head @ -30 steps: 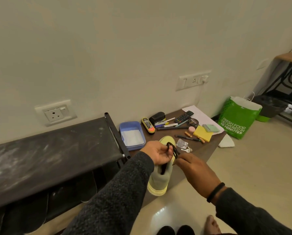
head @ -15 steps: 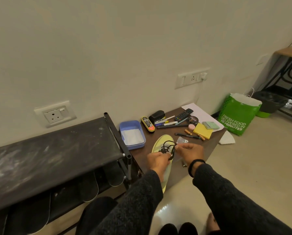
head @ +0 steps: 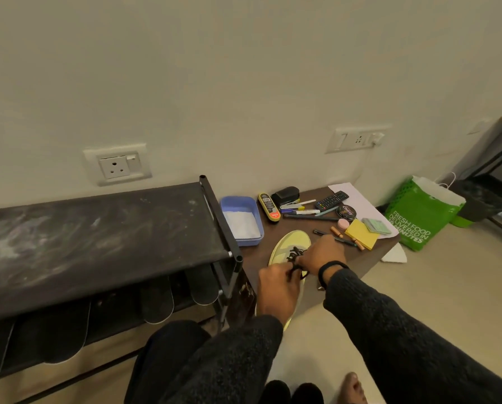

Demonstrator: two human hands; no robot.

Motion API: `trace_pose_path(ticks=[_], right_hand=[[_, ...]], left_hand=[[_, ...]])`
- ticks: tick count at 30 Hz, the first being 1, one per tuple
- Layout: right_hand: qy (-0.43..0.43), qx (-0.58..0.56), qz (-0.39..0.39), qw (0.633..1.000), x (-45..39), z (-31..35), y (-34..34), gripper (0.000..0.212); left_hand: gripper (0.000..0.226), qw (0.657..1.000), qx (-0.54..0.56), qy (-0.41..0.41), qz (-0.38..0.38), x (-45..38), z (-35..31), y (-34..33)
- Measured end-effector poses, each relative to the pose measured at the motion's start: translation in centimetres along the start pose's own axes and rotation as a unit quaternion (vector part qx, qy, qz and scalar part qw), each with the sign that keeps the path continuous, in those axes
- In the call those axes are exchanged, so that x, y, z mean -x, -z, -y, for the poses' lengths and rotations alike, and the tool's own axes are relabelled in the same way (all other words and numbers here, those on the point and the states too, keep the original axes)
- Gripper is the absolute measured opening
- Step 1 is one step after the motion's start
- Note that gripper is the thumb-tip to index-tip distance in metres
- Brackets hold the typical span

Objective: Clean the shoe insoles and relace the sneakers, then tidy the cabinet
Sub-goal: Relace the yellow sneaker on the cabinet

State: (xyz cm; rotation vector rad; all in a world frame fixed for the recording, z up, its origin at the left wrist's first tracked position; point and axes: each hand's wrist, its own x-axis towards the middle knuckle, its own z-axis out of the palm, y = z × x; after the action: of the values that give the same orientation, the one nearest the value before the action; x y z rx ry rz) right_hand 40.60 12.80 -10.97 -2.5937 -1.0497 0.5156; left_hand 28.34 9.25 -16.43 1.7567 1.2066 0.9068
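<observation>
While both hands work over the pale yellow-green sneaker (head: 290, 243), it lies on the low brown wooden table (head: 369, 258) near the front edge, its heel end overhanging toward the person. The left hand (head: 276, 290) has its fingers curled round the thin black shoelace (head: 296, 256) at the throat of the shoe; the right hand (head: 321, 253) pinches the same lace just beyond it. That lace looks limp and prone to tangling, so I would judge it best held close to its tip and fed eyelet by eyelet. By the look of it the shoe is light and soft-sided, likely to slide unless steadied at the heel.

Toward the table's back edge sit a lavender plastic tray (head: 242, 224), pens, a black remote control (head: 331, 200) and a yellow pad of sticky notes (head: 360, 234). Against the table's left edge stands a dusty black fabric-topped shoe rack (head: 98, 231), and a green paper bag (head: 421, 214) rests on the tiled floor by the wall.
</observation>
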Motion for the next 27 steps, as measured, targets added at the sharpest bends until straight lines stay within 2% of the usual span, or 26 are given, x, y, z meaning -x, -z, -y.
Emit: trace_pose_path(ticks=[2,4,6,9,13,16,22,25,27], right_hand=[[0.013,0.024,-0.004,1.000,0.4,0.5,0.1,0.035],[0.020,-0.003,0.001,1.000,0.7,0.2,-0.1,0.027],[0.012,-0.077,0.007,0.997,1.8,-0.7,-0.8,0.020],[0.023,-0.177,-0.052,0.983,4.9,-1.9,-1.9,0.034],[0.102,-0.138,-0.098,0.980,7.8,-2.9,-3.3,0.027],[0.129,-0.124,-0.093,0.980,8.4,-3.7,-4.0,0.018],[0.197,0.002,-0.048,0.979,7.7,-4.7,-4.8,0.006],[0.214,0.014,-0.029,0.976,6.8,-4.4,-4.6,0.009],[0.185,-0.047,-0.002,0.982,6.5,-4.2,-4.1,0.010]], left_hand=[[0.014,0.998,-0.042,-0.010,-0.035,0.8,-0.1,-0.1],[0.015,0.990,-0.122,-0.024,-0.073,1.1,-0.1,0.1],[0.018,0.988,-0.149,0.001,-0.048,1.5,-0.4,0.6],[0.024,0.988,-0.150,0.048,-0.007,1.2,-0.7,1.5],[0.017,0.979,-0.188,0.072,0.026,0.8,-1.5,2.9],[0.016,0.965,-0.250,0.061,0.048,0.7,-1.7,3.6],[0.021,0.966,-0.232,0.061,0.093,0.5,-0.6,3.4],[0.018,0.979,-0.196,0.042,0.049,0.0,-0.5,3.4],[0.018,0.985,-0.170,-0.003,-0.010,-0.7,-0.6,3.5]])
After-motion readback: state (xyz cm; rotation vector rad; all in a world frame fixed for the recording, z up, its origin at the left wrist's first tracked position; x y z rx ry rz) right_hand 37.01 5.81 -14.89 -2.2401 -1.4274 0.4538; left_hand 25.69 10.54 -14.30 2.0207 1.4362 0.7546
